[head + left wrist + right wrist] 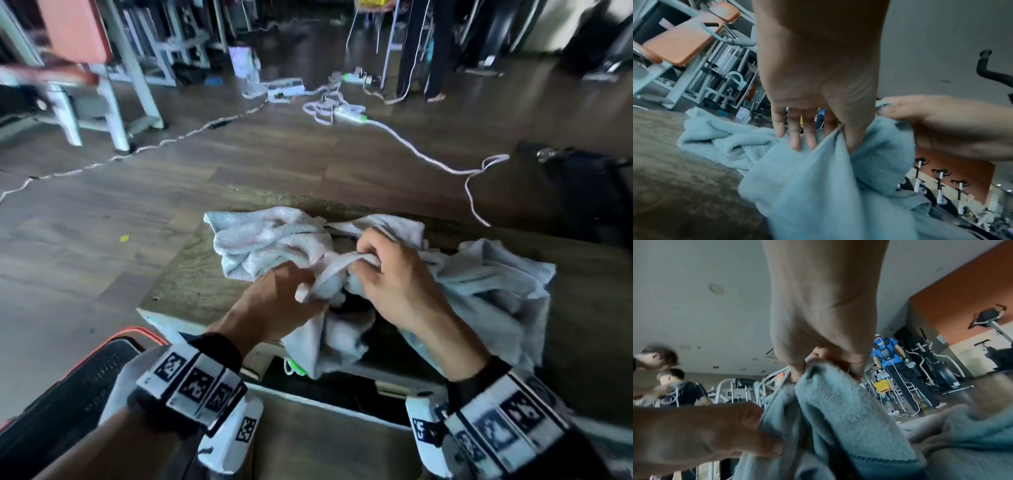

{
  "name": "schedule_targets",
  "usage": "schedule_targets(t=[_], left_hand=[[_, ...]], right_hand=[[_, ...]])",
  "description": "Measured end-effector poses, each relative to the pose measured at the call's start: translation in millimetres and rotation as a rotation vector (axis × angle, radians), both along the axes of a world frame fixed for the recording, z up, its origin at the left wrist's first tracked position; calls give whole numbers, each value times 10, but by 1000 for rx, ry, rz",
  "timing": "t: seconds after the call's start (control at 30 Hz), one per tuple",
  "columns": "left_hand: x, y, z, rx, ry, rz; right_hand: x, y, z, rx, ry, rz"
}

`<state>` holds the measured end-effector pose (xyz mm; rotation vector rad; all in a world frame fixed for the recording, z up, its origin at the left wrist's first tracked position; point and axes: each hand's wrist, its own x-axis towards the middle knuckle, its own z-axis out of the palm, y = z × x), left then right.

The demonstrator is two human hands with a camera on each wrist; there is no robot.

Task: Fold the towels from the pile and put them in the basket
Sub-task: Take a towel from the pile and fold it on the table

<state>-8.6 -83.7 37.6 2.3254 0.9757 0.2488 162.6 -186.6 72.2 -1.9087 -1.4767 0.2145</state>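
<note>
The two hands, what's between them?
A taut edge of the towel runs from the left hand to the right hand, clearest in the head view.

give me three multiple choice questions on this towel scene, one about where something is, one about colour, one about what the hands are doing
1. Where does the crumpled towel pile lie?
A. on the table top
B. on the floor
C. on a chair

2. What colour is the towel being handled?
A. dark red
B. pale blue-grey
C. bright yellow

3. What are the left hand and right hand doing?
A. both lie flat on the table
B. only the left hand holds cloth
C. both pinch one towel edge

Answers: 1 A, the pile rests on the table in the head view. 2 B, both wrist views show pale blue-grey terry. 3 C, thumbs and fingers of both hands close on the same edge.
</note>
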Motion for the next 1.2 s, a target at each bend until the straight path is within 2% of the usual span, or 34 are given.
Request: schedule_targets(t=[0.13,0.3,0.47,0.63,0.7,0.8,0.87,0.93,1.0,1.1,1.17,1.2], left_hand=[[-164,-26,176,144,-101,200],[-246,-27,470,225,-120,293],[-305,45,624,268,-138,364],[-318,89,810,191,-300,389],[-326,166,851,201,-316,391],[-293,301,899,178,-284,460],[-261,334,929,146,-251,506],[-229,302,909,180,-171,467],[-192,201,827,249,-106,297],[-52,2,671,268,-140,-112],[39,-99,622,290,-205,-237],[67,-147,660,277,-274,-233]], right_hand=[[51,-117,235,86,-11,-48],[89,-241,467,212,-34,-97],[209,-261,711,331,32,-128],[289,-279,774,278,109,-62],[253,-340,802,187,136,-19],[187,-450,811,-45,14,-20],[141,-492,777,-120,-33,-34],[107,-514,731,-95,4,-55],[40,-521,693,-27,20,-53],[-105,-482,638,70,18,21],[-168,-460,617,87,19,59],[-181,-460,611,97,4,68]])
